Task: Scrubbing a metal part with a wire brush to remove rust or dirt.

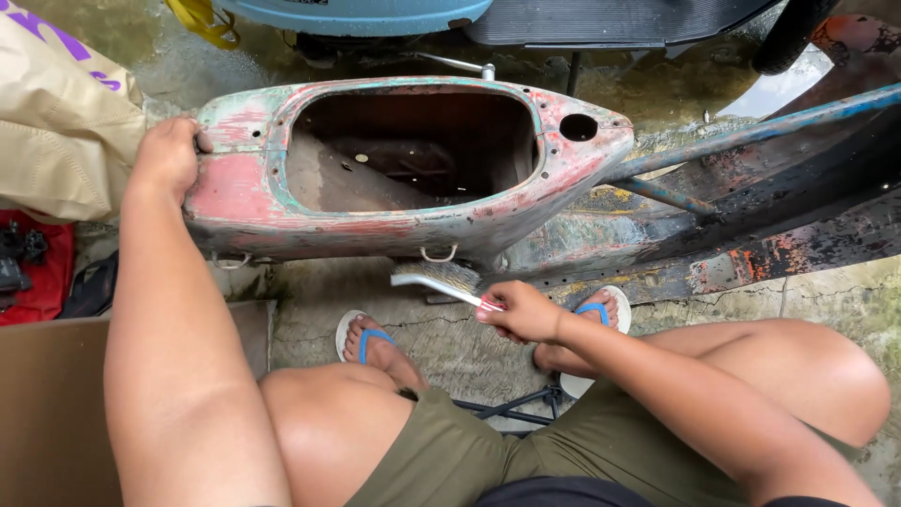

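Head view looks down on a seated person working at an old scooter body (375,221), a hollow metal shell lying on its side on the wet concrete floor (469,347) in front of their knees. Judging by its surface, the cleaning is far from finished: flaking red and teal paint and brown rust cover the outer skin and the inside of the open cavity, and no stretch of bare bright metal shows anywhere. The left hand (169,155) reaches out with a straight arm and is clenched over the rear end of the shell, fingers curled around its edge, steadying it. The right hand (521,310) is bent in at the wrist, close to the knee, and grips the red-and-white handle of a wire brush (441,279); the bristle head lies against the lower edge of the shell, just below a small metal hook. Both feet in blue-strapped sandals (361,338) rest flat on the floor beneath the shell.
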